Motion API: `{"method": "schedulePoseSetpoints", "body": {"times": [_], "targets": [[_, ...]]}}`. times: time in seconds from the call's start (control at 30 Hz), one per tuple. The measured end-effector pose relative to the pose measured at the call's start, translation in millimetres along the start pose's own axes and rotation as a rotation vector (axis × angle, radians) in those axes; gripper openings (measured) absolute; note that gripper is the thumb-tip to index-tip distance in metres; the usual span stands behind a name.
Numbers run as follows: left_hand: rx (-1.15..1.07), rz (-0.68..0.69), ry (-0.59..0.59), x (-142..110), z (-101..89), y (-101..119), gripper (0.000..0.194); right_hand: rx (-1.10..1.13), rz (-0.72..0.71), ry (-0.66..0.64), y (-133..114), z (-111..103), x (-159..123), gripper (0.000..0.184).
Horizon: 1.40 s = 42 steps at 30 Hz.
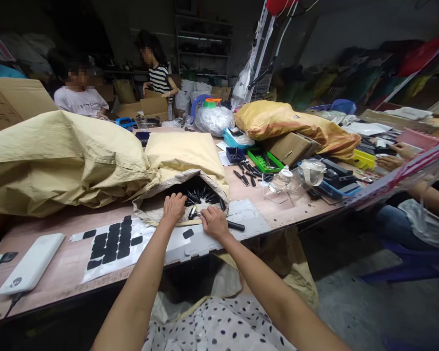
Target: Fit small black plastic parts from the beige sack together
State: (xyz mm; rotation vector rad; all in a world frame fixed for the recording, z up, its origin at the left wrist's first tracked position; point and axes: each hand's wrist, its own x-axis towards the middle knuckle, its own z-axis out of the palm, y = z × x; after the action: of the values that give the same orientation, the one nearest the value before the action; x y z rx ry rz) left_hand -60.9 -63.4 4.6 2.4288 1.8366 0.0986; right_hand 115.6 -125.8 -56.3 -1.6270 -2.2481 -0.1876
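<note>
My right hand (214,222) is wrapped round a small hammer (236,225), its metal head to the left of my fingers and its black handle sticking out to the right. At the mouth of a cream cloth sack (185,151), my left hand (174,208) has its fingers curled downward; what they grip, if anything, is hidden. Inside the sack's opening lie several slim black parts (197,192). Below my hands are a grey board (247,219) and one loose black rounded square (188,234). A white sheet (95,273) of black rounded squares (113,241) lies to the left.
A white power bank (31,263) with a cable is at the left front. Another full sack (58,161) fills the left side. To the right are a green tray (265,161), a clear jar (280,180) and a yellow sack (278,119). Other people are around the table.
</note>
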Motion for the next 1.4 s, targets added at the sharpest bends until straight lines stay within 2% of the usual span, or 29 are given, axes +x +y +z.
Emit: {"method": "schedulePoseSetpoints", "body": {"times": [0.17, 0.27, 0.37, 0.47, 0.53, 0.7, 0.83, 0.93, 1.1, 1.4], "targets": [[-0.006, -0.033, -0.014, -7.5, 0.8, -1.7, 0.017, -0.007, -0.007, 0.016, 0.8, 1.3, 0.4, 0.012], [-0.081, -0.052, 0.067, -29.1, 6.7, -5.8, 0.020, -0.002, -0.006, 0.016, 1.4, 0.8, 0.1, 0.012], [-0.233, -0.029, 0.198, -61.1, 23.6, -11.2, 0.021, 0.011, -0.012, 0.012, 1.8, -0.6, -0.7, 0.014], [-0.338, 0.028, 0.225, -88.8, 46.3, -15.5, 0.019, 0.034, -0.008, -0.001, 1.9, -2.8, -0.9, 0.018], [-0.401, 0.039, 0.251, -98.5, 58.8, -17.5, 0.021, 0.052, 0.003, -0.021, 2.4, -4.6, -0.1, 0.021], [-0.548, 0.033, 0.359, -97.8, 72.0, -21.6, 0.016, 0.094, 0.031, -0.068, 4.3, -11.1, 2.0, 0.024], [-0.577, 0.035, 0.391, -94.8, 73.7, -22.8, 0.011, 0.219, 0.078, 0.015, -1.2, -17.7, -6.8, 0.027], [-0.596, 0.031, 0.389, -95.4, 74.6, -22.6, 0.013, 0.368, 0.117, 0.084, -11.3, -21.8, -18.8, 0.031], [-0.631, 0.028, 0.379, -96.2, 74.2, -22.9, 0.013, 0.525, 0.115, 0.076, -28.7, -27.5, -33.4, 0.030], [-0.656, 0.012, 0.354, -94.8, 73.3, -22.3, 0.014, 0.533, 0.082, 0.004, -38.4, -30.5, -40.8, 0.029]]}}
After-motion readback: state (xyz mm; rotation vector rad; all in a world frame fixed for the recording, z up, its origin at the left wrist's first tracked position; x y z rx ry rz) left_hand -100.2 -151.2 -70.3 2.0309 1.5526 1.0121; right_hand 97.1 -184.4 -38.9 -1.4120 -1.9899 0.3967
